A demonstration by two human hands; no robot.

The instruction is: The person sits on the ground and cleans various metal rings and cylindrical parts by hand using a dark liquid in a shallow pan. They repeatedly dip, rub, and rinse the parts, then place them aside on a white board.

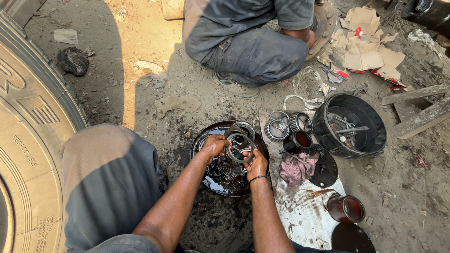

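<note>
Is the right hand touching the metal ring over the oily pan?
Touching. The head view shows the right hand with its fingers curled around the lower edge of the metal ring, held above the dark oily pan.

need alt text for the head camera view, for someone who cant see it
Seen from above, a person's left hand and right hand hold a metal ring over a round pan of black oil on dirt ground. Bearings, a pink rag and a black bucket lie to the right, a large tyre to the left, and another person crouches beyond.
</note>
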